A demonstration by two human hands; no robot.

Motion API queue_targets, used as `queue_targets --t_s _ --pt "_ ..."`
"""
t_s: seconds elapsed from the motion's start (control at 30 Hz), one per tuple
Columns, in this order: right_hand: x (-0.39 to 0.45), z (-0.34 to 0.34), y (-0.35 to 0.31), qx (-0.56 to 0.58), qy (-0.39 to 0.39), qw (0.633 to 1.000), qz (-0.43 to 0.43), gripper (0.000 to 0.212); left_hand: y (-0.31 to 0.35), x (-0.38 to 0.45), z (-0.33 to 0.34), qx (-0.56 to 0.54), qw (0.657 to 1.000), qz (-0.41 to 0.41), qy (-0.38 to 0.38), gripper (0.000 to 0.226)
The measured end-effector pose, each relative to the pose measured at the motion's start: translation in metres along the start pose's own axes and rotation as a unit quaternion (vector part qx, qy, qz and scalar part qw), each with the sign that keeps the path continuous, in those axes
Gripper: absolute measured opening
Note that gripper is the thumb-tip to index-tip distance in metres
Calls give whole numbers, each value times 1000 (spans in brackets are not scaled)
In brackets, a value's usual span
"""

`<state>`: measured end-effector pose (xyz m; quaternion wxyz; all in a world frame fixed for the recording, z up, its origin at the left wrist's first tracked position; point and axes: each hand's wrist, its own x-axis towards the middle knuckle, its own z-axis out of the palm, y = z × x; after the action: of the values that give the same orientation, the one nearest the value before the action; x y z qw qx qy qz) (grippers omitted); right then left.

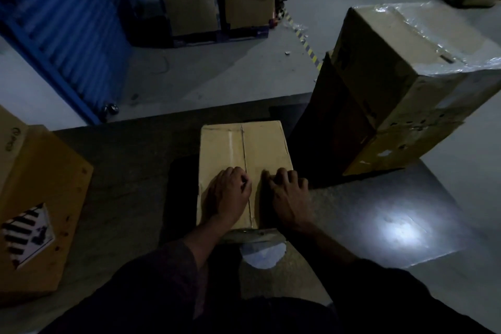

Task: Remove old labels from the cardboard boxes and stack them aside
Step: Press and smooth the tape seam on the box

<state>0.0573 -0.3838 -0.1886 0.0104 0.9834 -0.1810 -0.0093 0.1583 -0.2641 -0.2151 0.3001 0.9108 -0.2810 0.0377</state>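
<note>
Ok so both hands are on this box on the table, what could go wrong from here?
The scene is dim, so any label remnants on the box may be missed. Both the left hand and the right hand work at the top seam, where fingertips could catch the flap edge. The leaning stack of boxes beside it looks tilted and might slide if bumped.
</note>
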Motion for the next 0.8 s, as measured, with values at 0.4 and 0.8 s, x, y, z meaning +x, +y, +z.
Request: queue_targets --t_s 0.4,0.8 --pt "-21 8 -1 20 71 997 -13 55 -1 -1 -1 11 1000 -2 -2 10" --pt "-25 16 -5 21 78 997 6 47 0 -2 -3 8 1000 -2 2 12"
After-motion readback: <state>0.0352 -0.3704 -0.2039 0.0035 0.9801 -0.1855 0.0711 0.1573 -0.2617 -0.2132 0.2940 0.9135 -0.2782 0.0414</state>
